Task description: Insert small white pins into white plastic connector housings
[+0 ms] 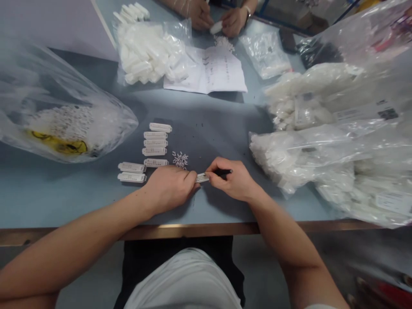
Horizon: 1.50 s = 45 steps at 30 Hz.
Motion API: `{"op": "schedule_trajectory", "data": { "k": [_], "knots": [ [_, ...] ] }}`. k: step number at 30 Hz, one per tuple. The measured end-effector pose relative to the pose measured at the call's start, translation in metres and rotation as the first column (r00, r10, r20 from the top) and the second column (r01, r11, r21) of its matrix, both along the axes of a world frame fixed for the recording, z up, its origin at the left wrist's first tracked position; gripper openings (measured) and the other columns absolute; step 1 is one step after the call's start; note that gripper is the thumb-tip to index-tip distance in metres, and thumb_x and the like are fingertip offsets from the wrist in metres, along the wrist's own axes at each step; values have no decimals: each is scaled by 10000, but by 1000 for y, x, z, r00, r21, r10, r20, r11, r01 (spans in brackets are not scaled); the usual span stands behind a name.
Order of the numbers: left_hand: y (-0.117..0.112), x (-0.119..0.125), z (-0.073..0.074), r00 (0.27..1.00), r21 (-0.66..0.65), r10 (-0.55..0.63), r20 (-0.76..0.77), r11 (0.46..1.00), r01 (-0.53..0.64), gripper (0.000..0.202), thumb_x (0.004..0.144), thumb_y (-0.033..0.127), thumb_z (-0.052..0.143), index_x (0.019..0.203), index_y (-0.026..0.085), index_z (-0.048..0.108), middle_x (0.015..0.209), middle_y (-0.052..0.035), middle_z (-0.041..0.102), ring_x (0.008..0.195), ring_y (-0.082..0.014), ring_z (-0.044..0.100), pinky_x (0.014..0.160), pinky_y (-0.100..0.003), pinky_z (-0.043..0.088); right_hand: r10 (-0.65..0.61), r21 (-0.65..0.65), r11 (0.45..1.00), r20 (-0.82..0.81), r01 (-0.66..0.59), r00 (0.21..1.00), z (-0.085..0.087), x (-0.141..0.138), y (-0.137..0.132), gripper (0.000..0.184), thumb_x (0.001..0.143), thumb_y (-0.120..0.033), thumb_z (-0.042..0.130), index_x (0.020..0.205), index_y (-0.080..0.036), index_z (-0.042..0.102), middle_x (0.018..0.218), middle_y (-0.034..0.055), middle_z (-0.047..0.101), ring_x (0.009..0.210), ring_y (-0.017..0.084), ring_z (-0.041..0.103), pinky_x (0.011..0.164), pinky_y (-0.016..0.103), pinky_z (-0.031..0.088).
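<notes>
White plastic makes up the little strip (202, 177) that your left hand (170, 186) holds by one end, near the front edge of the table (80, 197). Your right hand (234, 178) pinches a thin black tool (223, 172) at its other end. Tiny white bits (180, 159) lie just past your left hand.

On the left of the counter (219, 128), a large clear bag (125, 118) is laid, with small white parts (71, 120) and a yellow patch (74, 146) seen through its plastic, and beyond it a pale panel (61, 25) is placed. Toward the far side, a marked sheet (225, 77) is partly overlapped by a bag of white pieces (151, 56), while a flatter clear bag (267, 53) is set to the sheet's right, near a dark object (287, 40). Along the right, several bulging bags (277, 150) are heaped together, and pale labels (394, 201) are borne by some.
</notes>
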<state>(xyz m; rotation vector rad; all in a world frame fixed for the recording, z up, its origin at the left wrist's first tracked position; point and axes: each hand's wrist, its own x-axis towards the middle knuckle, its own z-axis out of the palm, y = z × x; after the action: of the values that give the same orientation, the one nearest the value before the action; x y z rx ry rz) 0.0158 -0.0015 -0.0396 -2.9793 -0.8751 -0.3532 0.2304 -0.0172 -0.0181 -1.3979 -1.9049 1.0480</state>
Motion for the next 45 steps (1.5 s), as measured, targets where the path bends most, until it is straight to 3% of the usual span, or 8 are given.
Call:
{"op": "schedule_trajectory", "data": {
  "k": [6, 9, 13, 20, 29, 34, 40, 45],
  "knots": [
    [-3, 1, 3, 1000, -4, -2, -26, 1000, 2, 287, 950, 331, 495, 733, 165, 580, 558, -43, 601, 515, -218, 602, 474, -312, 363, -95, 159, 982, -78, 107, 992, 8, 8, 14, 344, 982, -329, 463, 689, -197, 584, 748, 10, 607, 733, 128, 573, 733, 270, 438],
    [-5, 0, 4, 999, 6, 9, -31, 1000, -9, 301, 953, 330, 489, 717, 162, 572, 555, -45, 601, 510, -210, 603, 474, -307, 374, -1, 202, 979, 62, -12, 998, 4, -2, 30, 206, 977, -282, 477, 855, -199, 622, 849, 26, 626, 841, 149, 580, 790, 282, 432],
    [-6, -1, 1, 1000, 29, -7, -14, 1000, 7, 293, 947, 311, 491, 712, 156, 572, 551, -51, 597, 511, -214, 606, 474, -308, 386, 159, 150, 968, 261, -203, 952, -7, -24, 52, 100, 891, -148, 559, 899, -197, 645, 924, 27, 618, 840, 144, 571, 782, 268, 417],
    [-6, -2, -4, 1000, -9, -4, 0, 1000, 4, 312, 959, 314, 461, 708, 161, 566, 553, -51, 597, 492, -216, 596, 454, -305, 360, 248, -24, 963, 469, -268, 848, -11, -46, 71, 56, 879, -183, 592, 863, -206, 641, 918, 36, 606, 807, 163, 557, 708, 272, 380],
    [-6, -2, -2, 1000, -4, -4, -3, 1000, 4, 289, 952, 318, 476, 727, 163, 570, 573, -48, 611, 510, -222, 612, 463, -316, 379, 186, 41, 972, 468, -232, 864, -3, -35, 62, 138, 875, -133, 479, 953, -196, 573, 945, 58, 640, 838, 185, 556, 715, 289, 381],
    [-6, -2, 2, 1000, -32, 4, -16, 999, -5, 259, 935, 330, 516, 745, 164, 569, 587, -48, 621, 540, -231, 632, 477, -316, 392, 70, 65, 994, 300, -93, 951, 10, -14, 47, 114, 780, -115, 570, 853, -195, 606, 839, 15, 668, 744, 147, 566, 693, 270, 392],
    [-4, -1, 5, 999, -93, 23, -44, 995, -26, 279, 950, 342, 486, 777, 151, 592, 610, -68, 634, 572, -239, 645, 503, -311, 401, -6, 29, 1000, 157, 1, 988, 9, 6, 19, 43, 850, -236, 640, 870, -211, 669, 816, 3, 701, 722, 141, 600, 684, 263, 437],
    [-5, 1, 3, 999, -103, 35, -39, 994, -39, 286, 950, 366, 479, 800, 154, 599, 616, -70, 638, 560, -242, 635, 492, -309, 377, 97, 107, 987, 181, -118, 979, 3, 11, 7, 103, 865, -139, 596, 868, -217, 662, 873, 21, 697, 806, 153, 629, 747, 273, 466]
  ]
}}
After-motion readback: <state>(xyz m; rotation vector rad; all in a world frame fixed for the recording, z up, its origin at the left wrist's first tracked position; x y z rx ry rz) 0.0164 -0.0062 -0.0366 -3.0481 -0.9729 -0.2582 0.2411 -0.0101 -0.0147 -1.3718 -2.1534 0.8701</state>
